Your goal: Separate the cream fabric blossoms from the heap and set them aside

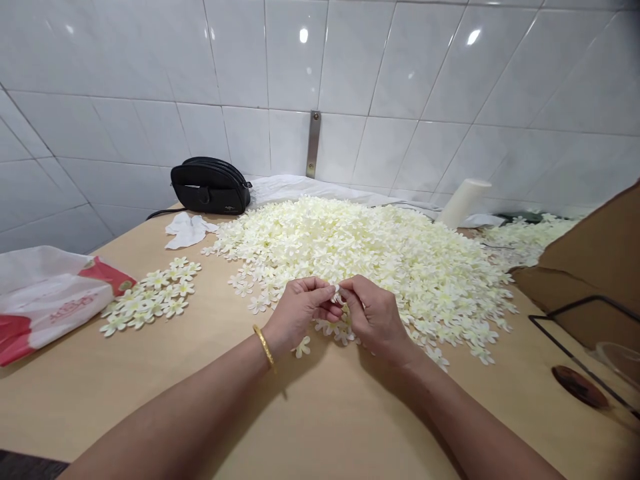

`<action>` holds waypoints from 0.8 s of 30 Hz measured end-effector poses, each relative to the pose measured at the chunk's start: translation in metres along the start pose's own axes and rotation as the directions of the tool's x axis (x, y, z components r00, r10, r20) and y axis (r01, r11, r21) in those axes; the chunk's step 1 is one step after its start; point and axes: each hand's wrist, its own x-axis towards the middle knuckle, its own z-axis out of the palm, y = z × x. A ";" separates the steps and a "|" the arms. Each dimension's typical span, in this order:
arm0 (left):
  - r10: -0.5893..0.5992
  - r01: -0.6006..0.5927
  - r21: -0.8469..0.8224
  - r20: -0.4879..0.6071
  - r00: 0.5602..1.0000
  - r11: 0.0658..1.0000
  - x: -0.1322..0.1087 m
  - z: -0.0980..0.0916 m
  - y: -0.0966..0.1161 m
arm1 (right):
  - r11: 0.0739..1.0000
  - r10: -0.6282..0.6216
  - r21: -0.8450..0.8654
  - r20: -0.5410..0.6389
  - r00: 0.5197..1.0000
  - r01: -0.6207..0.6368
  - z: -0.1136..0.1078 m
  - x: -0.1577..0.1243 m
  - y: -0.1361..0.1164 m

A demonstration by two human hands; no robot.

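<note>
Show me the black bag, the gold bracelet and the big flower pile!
Black bag [211, 189]: head view, middle of its front.
Gold bracelet [264, 348]: head view, middle of its band.
Flower pile [367, 253]: head view, blossoms near the middle of the heap.

White piece [337, 290], mostly hidden, pinched at dial centre. Loose flower heap [360, 240], cream-white, five-petalled, spreading ten through three o'clock. Smaller flower patch [155, 293], low, overlapping, nine o'clock.

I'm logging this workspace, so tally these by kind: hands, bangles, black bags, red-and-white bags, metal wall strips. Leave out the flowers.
Hands: 2
Gold bangle: 1
Black bag: 1
Red-and-white bag: 1
Metal wall strip: 1
Total: 6, leaving out the flowers
</note>
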 end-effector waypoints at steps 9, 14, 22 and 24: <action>0.002 0.000 0.039 -0.053 0.999 0.999 -0.001 0.003 0.002 | 0.965 0.202 0.166 0.018 0.979 -0.202 -0.001 0.001 0.000; 0.064 -0.050 0.121 -0.116 0.991 0.991 0.002 -0.001 0.000 | 0.813 0.380 0.455 0.056 0.923 -0.362 -0.003 0.006 0.004; 0.168 -0.132 0.167 -0.228 0.959 0.977 0.005 -0.008 0.006 | 0.952 0.235 0.216 -0.068 0.970 -0.216 0.000 0.005 0.011; 0.199 -0.155 0.183 -0.254 0.946 0.971 0.006 -0.009 0.007 | 0.997 0.056 -0.043 -0.073 0.996 -0.059 0.003 0.005 0.012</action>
